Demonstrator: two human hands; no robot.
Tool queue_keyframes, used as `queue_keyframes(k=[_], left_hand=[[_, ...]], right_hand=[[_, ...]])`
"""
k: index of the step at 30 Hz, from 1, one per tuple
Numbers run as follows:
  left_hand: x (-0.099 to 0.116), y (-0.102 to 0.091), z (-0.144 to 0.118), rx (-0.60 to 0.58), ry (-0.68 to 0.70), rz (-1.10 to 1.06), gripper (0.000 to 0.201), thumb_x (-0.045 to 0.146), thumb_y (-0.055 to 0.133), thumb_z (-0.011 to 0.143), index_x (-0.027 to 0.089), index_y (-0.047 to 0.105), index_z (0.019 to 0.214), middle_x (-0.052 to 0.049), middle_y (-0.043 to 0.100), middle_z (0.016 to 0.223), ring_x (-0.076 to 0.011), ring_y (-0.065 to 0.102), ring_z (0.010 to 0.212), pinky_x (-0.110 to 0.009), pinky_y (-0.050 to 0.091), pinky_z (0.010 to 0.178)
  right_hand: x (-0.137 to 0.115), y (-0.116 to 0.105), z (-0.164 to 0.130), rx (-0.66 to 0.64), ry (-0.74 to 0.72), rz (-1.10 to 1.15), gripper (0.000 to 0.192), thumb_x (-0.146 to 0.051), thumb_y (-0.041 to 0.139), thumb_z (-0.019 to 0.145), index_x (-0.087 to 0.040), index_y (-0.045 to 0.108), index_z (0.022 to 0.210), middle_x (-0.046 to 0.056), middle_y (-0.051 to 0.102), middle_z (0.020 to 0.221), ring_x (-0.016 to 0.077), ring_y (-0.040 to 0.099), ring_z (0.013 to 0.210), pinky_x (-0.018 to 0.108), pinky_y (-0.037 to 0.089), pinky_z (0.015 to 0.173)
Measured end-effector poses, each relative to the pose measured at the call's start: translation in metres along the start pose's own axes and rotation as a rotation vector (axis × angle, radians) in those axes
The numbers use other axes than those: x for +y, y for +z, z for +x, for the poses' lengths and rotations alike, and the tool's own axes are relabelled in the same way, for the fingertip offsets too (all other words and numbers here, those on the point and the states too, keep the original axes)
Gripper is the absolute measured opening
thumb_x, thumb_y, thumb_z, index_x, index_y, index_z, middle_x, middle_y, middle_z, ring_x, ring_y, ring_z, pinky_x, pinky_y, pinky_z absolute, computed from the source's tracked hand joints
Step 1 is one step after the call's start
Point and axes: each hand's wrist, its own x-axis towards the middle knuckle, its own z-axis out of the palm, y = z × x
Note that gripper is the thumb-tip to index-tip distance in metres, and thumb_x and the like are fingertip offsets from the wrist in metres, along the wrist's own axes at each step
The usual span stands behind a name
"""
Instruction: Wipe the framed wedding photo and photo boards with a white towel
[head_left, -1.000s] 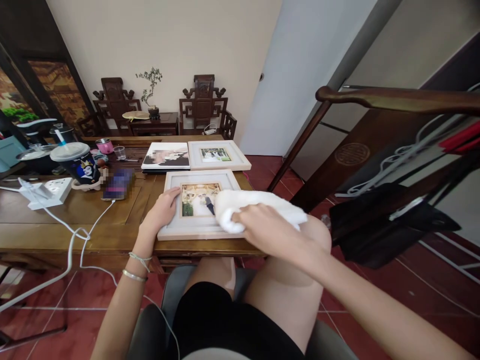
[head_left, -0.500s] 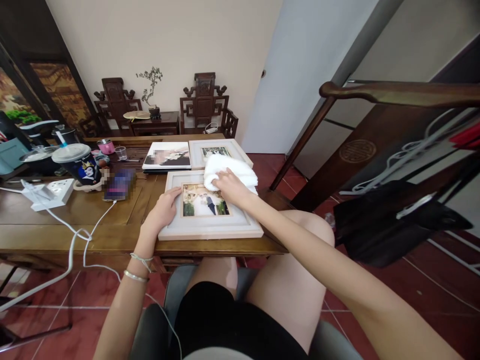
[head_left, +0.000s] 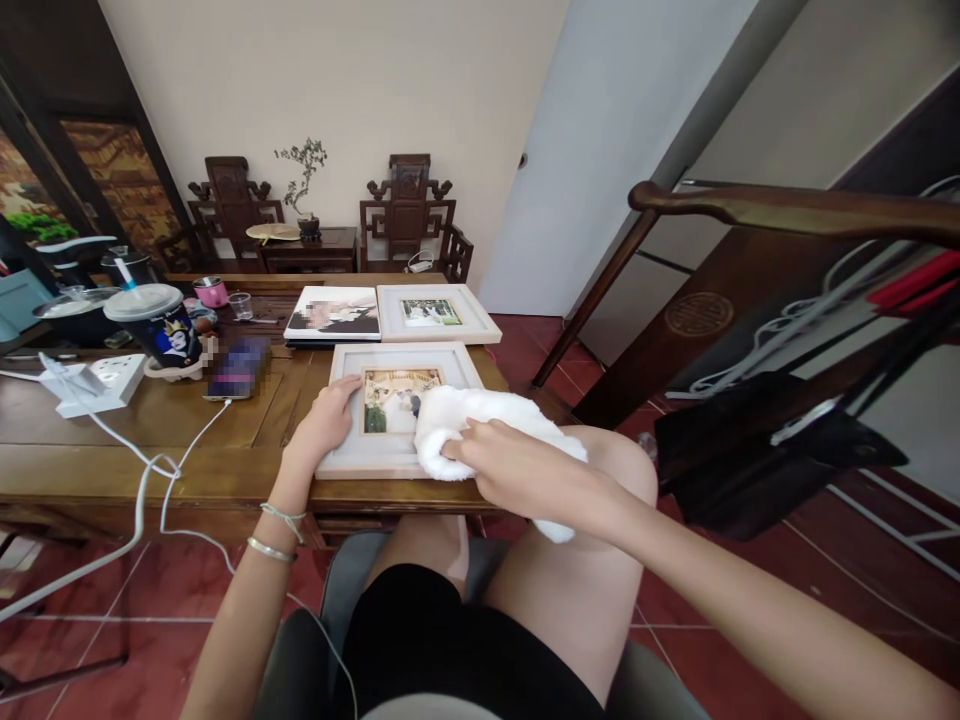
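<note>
1. Head view: the right hand [head_left: 521,465] had its fingers closed on a bunched white plush cloth [head_left: 491,405], gathered thick at the fingertips, probably so that padding lay between the skin and the picture.
2. Left of those fingers, the framed photo [head_left: 375,460] lay face up on the bench [head_left: 277,468], its right part hidden under the cloth. Lying flat, it seemingly took pressure with the wood backing it.
3. The left hand [head_left: 324,418] had its fingers laid close together over the frame's left border, rather than curled round it, likely to stop it sliding; they stayed off the photo itself.
4. Beyond both hands' fingertips, a second framed photo [head_left: 480,322] and a white-edged photo panel [head_left: 334,312] lay side by side, perhaps set there to leave the near edge for the first frame.
5. Well left of the left fingers were a smartphone [head_left: 238,370] on its white charging cable [head_left: 201,428], a lidded drink cup [head_left: 161,330] and a power strip [head_left: 105,385], apparently grouped so that the cable reached and nothing crowded the wrist.
</note>
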Motion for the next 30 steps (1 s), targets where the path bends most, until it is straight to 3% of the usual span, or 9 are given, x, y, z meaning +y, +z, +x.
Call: queue_keyframes(k=[4, 7, 10, 14, 17, 22, 26, 30], left_hand=[[0.000, -0.002, 0.000, -0.014, 0.040, -0.003, 0.056, -0.003, 0.036, 0.081, 0.010, 0.059, 0.130, -0.012, 0.057, 0.140, -0.0217, 0.051, 0.132, -0.038, 0.035, 0.117], [0.000, -0.005, 0.000, -0.027, 0.062, 0.000, 0.057, -0.003, 0.035, 0.081, 0.010, 0.059, 0.131, -0.012, 0.057, 0.140, -0.0207, 0.051, 0.133, -0.036, 0.033, 0.117], [-0.001, -0.007, 0.001, -0.042, 0.069, 0.011, 0.058, -0.003, 0.035, 0.079, 0.009, 0.059, 0.131, -0.012, 0.057, 0.141, -0.0204, 0.050, 0.133, -0.036, 0.034, 0.117], [-0.004, -0.007, 0.002, -0.046, 0.081, 0.000, 0.061, -0.003, 0.036, 0.076, 0.010, 0.060, 0.130, -0.009, 0.058, 0.140, -0.0201, 0.051, 0.133, -0.035, 0.034, 0.117], [-0.005, -0.005, 0.003, -0.041, 0.074, -0.009, 0.061, -0.002, 0.036, 0.076, 0.009, 0.060, 0.130, -0.010, 0.057, 0.140, -0.0199, 0.051, 0.132, -0.034, 0.034, 0.117], [-0.005, -0.003, 0.003, -0.036, 0.053, -0.004, 0.059, -0.001, 0.036, 0.077, 0.009, 0.060, 0.130, -0.010, 0.057, 0.140, -0.0212, 0.051, 0.133, -0.036, 0.034, 0.117], [-0.002, -0.003, 0.001, -0.027, 0.051, -0.007, 0.058, 0.000, 0.035, 0.080, 0.011, 0.059, 0.131, -0.010, 0.056, 0.141, -0.0213, 0.051, 0.133, -0.038, 0.035, 0.117], [-0.001, -0.003, 0.000, -0.021, 0.041, 0.012, 0.056, 0.000, 0.035, 0.082, 0.011, 0.059, 0.131, -0.010, 0.056, 0.141, -0.0209, 0.051, 0.133, -0.037, 0.035, 0.117]], right_hand=[[-0.001, 0.010, 0.011, 0.059, 0.032, 0.030, 0.041, 0.005, 0.041, 0.072, -0.014, 0.067, 0.098, 0.013, 0.066, 0.088, 0.0249, 0.061, 0.084, 0.030, 0.037, 0.067], [0.014, 0.029, 0.040, 0.156, 0.051, 0.014, 0.045, 0.006, 0.042, 0.072, -0.009, 0.066, 0.106, 0.019, 0.065, 0.110, 0.0278, 0.059, 0.104, 0.033, 0.043, 0.082], [0.040, 0.041, 0.078, 0.266, 0.071, -0.005, 0.047, 0.007, 0.043, 0.073, -0.004, 0.064, 0.113, 0.025, 0.056, 0.131, 0.0293, 0.049, 0.125, 0.038, 0.039, 0.101], [0.070, 0.040, 0.122, 0.339, 0.146, -0.068, 0.046, 0.005, 0.047, 0.075, -0.001, 0.062, 0.119, 0.028, 0.044, 0.145, 0.0323, 0.041, 0.135, 0.043, 0.032, 0.110], [0.076, 0.037, 0.137, 0.319, 0.124, -0.095, 0.043, 0.002, 0.051, 0.076, 0.000, 0.064, 0.117, 0.029, 0.046, 0.143, 0.0348, 0.041, 0.134, 0.046, 0.028, 0.112], [0.058, 0.038, 0.107, 0.228, 0.006, -0.131, 0.035, 0.003, 0.048, 0.077, -0.004, 0.069, 0.103, 0.025, 0.059, 0.126, 0.0314, 0.052, 0.122, 0.042, 0.030, 0.108], [0.032, 0.018, 0.052, 0.050, -0.049, -0.089, 0.036, 0.007, 0.042, 0.074, -0.010, 0.069, 0.091, 0.017, 0.067, 0.101, 0.0259, 0.062, 0.094, 0.032, 0.041, 0.080], [0.013, -0.009, 0.012, -0.076, -0.108, 0.054, 0.034, 0.005, 0.044, 0.072, -0.016, 0.067, 0.086, 0.009, 0.066, 0.083, 0.0213, 0.060, 0.081, 0.027, 0.034, 0.064]])
